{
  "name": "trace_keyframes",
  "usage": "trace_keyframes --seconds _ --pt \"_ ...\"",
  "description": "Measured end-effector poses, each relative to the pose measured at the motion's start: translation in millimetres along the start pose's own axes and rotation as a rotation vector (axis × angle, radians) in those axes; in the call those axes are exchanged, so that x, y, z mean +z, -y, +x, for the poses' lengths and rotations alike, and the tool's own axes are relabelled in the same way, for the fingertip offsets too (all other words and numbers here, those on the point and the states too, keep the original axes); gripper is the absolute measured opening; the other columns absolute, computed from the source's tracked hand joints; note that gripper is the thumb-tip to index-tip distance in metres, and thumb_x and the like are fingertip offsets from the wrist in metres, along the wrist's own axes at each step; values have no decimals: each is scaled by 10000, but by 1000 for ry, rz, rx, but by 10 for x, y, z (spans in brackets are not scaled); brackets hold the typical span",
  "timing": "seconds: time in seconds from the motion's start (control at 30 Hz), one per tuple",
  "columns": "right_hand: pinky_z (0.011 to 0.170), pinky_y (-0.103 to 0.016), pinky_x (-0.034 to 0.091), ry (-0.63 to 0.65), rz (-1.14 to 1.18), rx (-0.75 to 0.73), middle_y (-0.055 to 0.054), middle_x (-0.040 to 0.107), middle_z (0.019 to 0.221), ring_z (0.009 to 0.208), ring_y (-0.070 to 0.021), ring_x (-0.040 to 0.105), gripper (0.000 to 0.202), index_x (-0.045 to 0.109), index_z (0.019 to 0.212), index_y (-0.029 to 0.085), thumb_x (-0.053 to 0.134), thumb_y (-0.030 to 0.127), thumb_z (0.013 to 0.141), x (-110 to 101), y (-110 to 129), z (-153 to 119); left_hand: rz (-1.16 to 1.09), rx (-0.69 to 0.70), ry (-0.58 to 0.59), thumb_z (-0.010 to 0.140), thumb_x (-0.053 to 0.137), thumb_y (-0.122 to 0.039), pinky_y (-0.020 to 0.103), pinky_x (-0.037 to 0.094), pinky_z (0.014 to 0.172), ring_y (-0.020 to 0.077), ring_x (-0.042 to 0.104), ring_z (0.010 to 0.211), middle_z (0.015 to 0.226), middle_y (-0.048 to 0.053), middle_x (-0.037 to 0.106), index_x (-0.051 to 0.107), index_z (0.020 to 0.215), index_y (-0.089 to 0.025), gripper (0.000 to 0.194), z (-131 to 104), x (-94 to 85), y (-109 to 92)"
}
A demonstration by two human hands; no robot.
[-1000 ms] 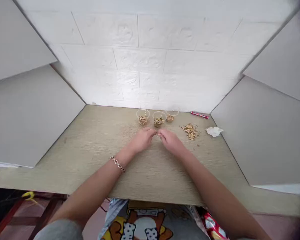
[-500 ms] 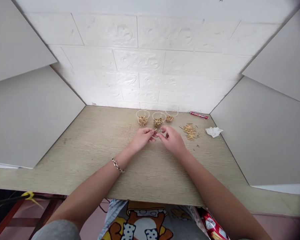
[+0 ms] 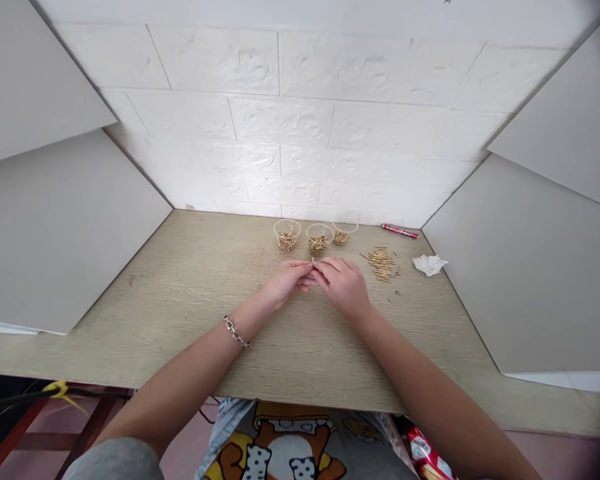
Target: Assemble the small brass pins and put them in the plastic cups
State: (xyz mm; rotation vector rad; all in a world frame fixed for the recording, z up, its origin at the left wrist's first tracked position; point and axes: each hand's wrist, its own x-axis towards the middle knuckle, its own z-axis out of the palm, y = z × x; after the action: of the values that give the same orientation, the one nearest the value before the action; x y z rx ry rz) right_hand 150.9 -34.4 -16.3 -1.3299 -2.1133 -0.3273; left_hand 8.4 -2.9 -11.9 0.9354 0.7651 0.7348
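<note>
Pin (image 3: 313,261), one, small: at centre frame, between the fingertips of both hands, its pale tip standing roughly upright above them, the rest hidden. Left hand (image 3: 287,281), silver bracelet (image 3: 237,331) at the wrist: thumb and forefinger pressed together on the pin, the other fingers loosely curled below. Right hand (image 3: 344,283): fingertips drawn in against the left fingertips; whether they pinch the pin too cannot be told. Handling, as judged: very light, stiff, probably smooth metal and apt to slip or roll; unlikely to break in the fingers; best held by the shank between thumb and forefinger pads, an end left free. Just beyond the hands, clear cups, three: left cup (image 3: 287,241) and middle cup (image 3: 319,245), both part-filled with small gold-coloured pieces; right cup (image 3: 345,223), behind a further small heap or filling of the same. Right of centre: loose pile of gold pins (image 3: 382,264), on the table (image 3: 300,360). Changes against half a second earlier: right thumb and forefinger, then spread with a gap, now close in at the left fingertips; the pin, then slanted, now stands more upright; cups and pile unchanged.
</note>
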Motion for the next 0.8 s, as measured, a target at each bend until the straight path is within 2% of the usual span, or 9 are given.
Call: trace_keyframes --seconds 0.2,0.33,0.47,0.57,0.67,0.8 --pt "738 -295 298 -18 43 70 -33 609 853 794 -145 512 223 607 827 195 400 277 833 11 23 10 -50 -13 13 702 563 -237 155 404 508 83 574 618 709 37 621 592 754 -115 136 3 -9 16" --pt "770 -301 274 -45 128 163 -12 613 840 796 -136 517 187 601 804 207 423 262 823 26 18 9 -7 -18 30 708 549 -280 168 400 539 88 575 649 775 52 631 598 776 -124 177 -16 0 -7" --pt "751 -285 289 -63 228 282 -3 602 795 761 -131 514 159 568 775 195 432 270 810 33 -28 21 245 -69 17 716 509 -384 168 353 497 98 582 667 946 86 621 606 871 -137 307 -24 27 -29" --pt "687 -261 315 -57 264 337 -15 571 749 723 -133 497 170 523 765 177 389 270 816 48 -78 38 461 -99 -10 717 486 -403 170 309 453 101 580 648 969 88 618 605 909 -137 349 -24 48 -38" --pt "589 -232 312 21 276 376 -9 524 674 646 -127 463 219 481 711 178 329 282 830 87 -129 50 553 -82 -30 733 452 -378 176 301 439 91 566 607 929 77 630 601 928 -136 345 -15 48 -41" --pt "491 -222 248 199 234 437 10 472 550 518 -112 393 323 451 599 181 296 341 832 123 -192 53 593 11 -97 735 448 -318 184 336 467 66 519 519 845 66 634 597 924 -120 311 21 6 -50"
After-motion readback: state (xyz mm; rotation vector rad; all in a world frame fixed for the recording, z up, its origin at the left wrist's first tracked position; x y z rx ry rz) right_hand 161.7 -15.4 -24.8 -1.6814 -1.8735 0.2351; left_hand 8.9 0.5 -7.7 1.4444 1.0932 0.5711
